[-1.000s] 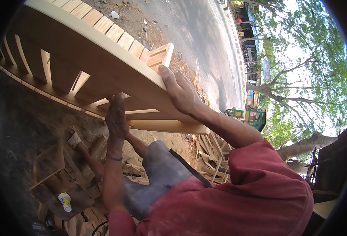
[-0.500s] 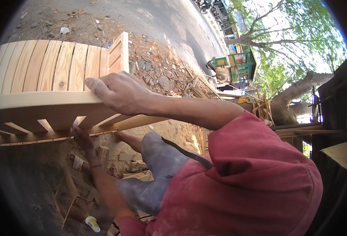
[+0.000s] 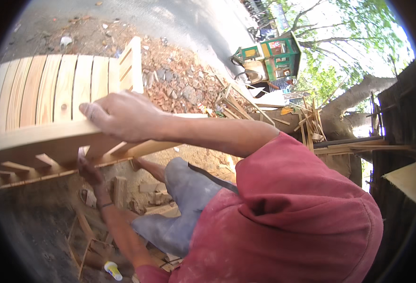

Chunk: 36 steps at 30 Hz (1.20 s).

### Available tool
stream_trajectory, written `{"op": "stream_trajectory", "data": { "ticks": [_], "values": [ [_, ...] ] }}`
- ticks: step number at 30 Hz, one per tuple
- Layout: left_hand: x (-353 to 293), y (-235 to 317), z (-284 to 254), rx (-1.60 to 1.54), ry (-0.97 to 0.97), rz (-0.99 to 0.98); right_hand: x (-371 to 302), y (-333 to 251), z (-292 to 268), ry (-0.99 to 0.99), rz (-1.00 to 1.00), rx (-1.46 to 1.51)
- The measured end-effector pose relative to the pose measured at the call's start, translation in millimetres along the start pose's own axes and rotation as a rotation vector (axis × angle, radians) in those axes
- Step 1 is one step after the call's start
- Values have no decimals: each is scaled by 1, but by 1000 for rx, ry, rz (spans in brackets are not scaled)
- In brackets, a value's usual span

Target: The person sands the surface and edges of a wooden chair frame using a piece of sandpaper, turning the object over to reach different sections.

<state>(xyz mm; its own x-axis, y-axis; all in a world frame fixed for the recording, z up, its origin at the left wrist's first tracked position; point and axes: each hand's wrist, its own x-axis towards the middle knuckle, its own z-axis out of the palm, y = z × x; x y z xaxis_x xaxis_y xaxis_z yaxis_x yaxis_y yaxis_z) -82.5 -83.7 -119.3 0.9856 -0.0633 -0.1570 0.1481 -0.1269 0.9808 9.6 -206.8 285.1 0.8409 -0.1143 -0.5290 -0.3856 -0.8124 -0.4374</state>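
A pale slatted wooden bench (image 3: 42, 96) fills the left side, with a thick rail (image 3: 33, 135) running along its near edge. My right hand (image 3: 123, 115) lies over this rail; its thumb rests towards the slats, while the other fingers are mostly hidden. Below the rail, my left hand (image 3: 90, 172) reaches up to a gap between the lower slats. Its fingers are close together beside a slat, and a small pale patch shows at their tips; I cannot make out what it is.
Wood offcuts (image 3: 158, 195) lie around my feet. A yellow and white cup (image 3: 113, 270) is at the bottom left. Rubble (image 3: 177, 92) covers ground beyond the bench. Further off stand a green cart (image 3: 278, 59), a pile of wood strips (image 3: 314, 120) and a tree (image 3: 347, 99).
The whole view has shifted, leaving the bench slightly lower and further left. My right hand has slid a little left along the rail. My left hand stays at the same gap.
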Motion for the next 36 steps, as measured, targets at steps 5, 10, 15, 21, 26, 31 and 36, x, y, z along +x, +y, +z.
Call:
{"op": "stream_trajectory", "data": {
  "ticks": [5, 10, 15, 21, 26, 31, 36],
  "values": [
    [-29, 173, -2, -98, 27, 513, -2, -1, 0, 36, 82, -47],
    [-25, 7, 4, 241, -108, 243, -20, -8, 18, 237, -48, 59],
    [-47, 208, -28, -320, 128, 439, -32, 1, 32, 250, 76, 93],
    [3, 52, -8, -152, -56, -57, -5, 17, 21, 325, 127, 4],
    [-13, 187, -6, -155, 107, 554, -14, 3, 16, 189, 119, 79],
    [2, 158, -19, -242, -20, 356, -7, 9, 17, 234, 45, 0],
    [-15, 197, -29, -130, 149, 504, -7, 15, 15, 189, -79, -67]
  ]
}}
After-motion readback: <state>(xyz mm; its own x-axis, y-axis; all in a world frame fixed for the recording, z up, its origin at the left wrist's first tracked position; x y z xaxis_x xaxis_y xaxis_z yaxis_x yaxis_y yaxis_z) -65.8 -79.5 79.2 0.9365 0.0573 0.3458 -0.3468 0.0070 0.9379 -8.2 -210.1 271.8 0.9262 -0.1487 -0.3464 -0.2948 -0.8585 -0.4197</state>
